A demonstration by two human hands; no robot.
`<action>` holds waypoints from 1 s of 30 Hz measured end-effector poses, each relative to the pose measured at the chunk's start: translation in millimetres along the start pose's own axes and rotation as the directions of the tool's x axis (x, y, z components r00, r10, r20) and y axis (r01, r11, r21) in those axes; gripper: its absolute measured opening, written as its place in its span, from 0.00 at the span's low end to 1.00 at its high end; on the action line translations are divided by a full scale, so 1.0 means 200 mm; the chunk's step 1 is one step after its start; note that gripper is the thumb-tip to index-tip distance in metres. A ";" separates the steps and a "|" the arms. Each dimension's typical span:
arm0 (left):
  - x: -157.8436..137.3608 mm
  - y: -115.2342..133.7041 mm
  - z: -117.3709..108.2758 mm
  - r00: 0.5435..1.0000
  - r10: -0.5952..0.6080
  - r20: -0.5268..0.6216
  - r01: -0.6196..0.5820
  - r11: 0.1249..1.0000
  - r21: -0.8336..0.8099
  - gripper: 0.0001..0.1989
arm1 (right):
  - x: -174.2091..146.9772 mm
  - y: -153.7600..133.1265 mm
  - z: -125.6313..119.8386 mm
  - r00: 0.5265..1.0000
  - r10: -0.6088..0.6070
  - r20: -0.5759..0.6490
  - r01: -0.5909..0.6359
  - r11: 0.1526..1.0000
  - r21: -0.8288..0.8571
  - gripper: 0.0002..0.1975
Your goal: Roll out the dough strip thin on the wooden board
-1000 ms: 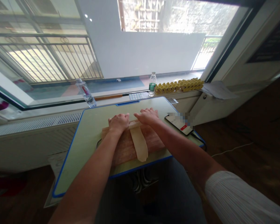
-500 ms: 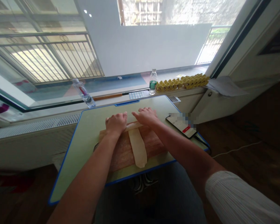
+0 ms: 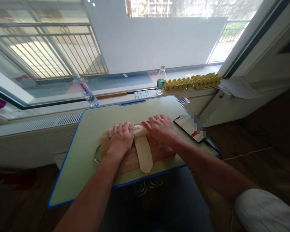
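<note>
A long pale strip of dough (image 3: 144, 156) lies lengthwise on a brown wooden cutting board (image 3: 129, 160), its rounded near end close to the board's front edge. Across the far part of the dough runs a pale rolling pin (image 3: 142, 131), of which only a short middle stretch shows between my hands. My left hand (image 3: 122, 135) lies over its left part with the fingers curled forward and down. Over the right part rests my right hand (image 3: 159, 127), its thumb pointing toward the middle. Both hands hide the pin's ends.
The board sits on a pale green, blue-edged table (image 3: 74, 164). A phone (image 3: 189, 129) with a cable lies at the right. Along the windowsill stand two plastic bottles, one clear (image 3: 88, 93) and one green-labelled (image 3: 160, 82), beside yellow egg trays (image 3: 193, 82).
Both hands have come nearer to me along the dough, with the rolling pin between them. More of the board's metal handle shows at the left. The view has shifted slightly.
</note>
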State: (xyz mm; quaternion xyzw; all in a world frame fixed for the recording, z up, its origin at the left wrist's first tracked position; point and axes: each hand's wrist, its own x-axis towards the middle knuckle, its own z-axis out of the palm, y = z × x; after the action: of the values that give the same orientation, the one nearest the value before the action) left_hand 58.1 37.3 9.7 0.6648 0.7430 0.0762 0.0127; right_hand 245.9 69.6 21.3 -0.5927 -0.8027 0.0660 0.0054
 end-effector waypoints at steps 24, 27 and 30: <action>0.19 -0.02 -0.01 0.991 0.055 0.121 -0.052 0.998 -0.032 0.29 | 0.26 0.04 0.05 0.999 -0.037 -0.022 0.038 0.997 0.061 0.32; 0.35 -0.04 -0.02 0.988 0.039 0.150 -0.033 0.999 -0.041 0.30 | 0.42 0.04 0.03 1.000 0.002 0.018 -0.004 0.991 0.136 0.38; 0.45 -0.05 -0.02 0.987 0.014 0.163 -0.011 1.000 -0.023 0.30 | 0.51 0.04 0.03 1.000 0.006 0.013 -0.008 0.986 0.165 0.41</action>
State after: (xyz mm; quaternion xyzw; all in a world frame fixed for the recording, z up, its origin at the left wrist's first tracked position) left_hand 37.8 125.1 20.6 0.6733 0.7344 0.0297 0.0803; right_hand 223.6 168.7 7.9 -0.5926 -0.7924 0.1359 0.0492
